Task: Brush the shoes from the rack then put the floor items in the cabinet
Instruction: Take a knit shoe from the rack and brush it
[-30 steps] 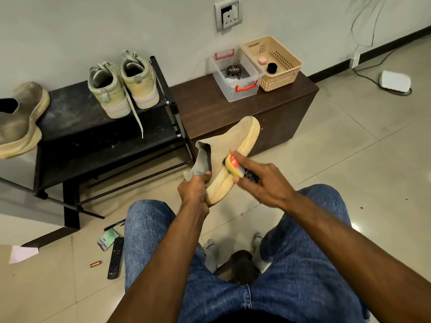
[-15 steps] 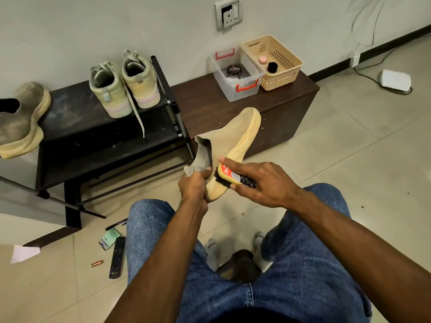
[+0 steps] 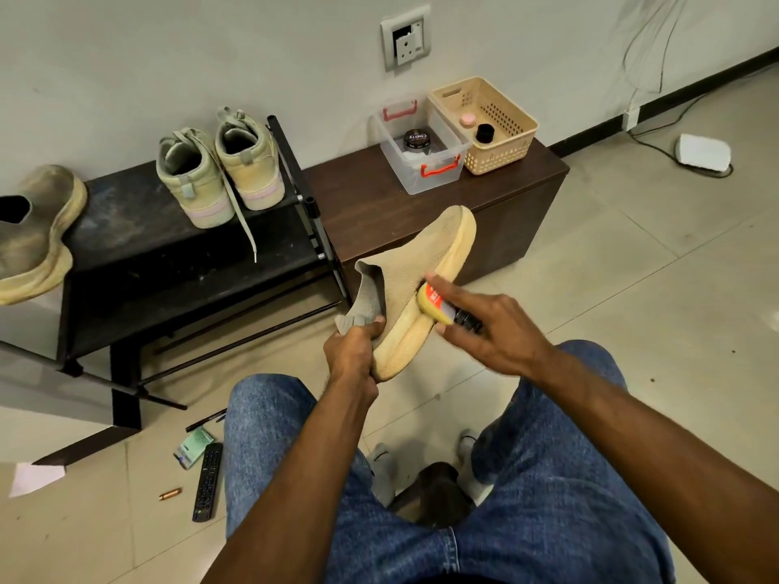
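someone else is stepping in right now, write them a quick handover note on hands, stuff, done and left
Left hand grips the tan knit shoe at its heel, held up over the floor.
Right hand holds the shoe brush against that shoe's side.
On the rack: a pair of pale green sneakers and a dirty tan shoe.
On the floor: remote, pen, green packet, battery.
Done: one shoe being brushed.
Left: the rack shoes, then floor items into the cabinet.
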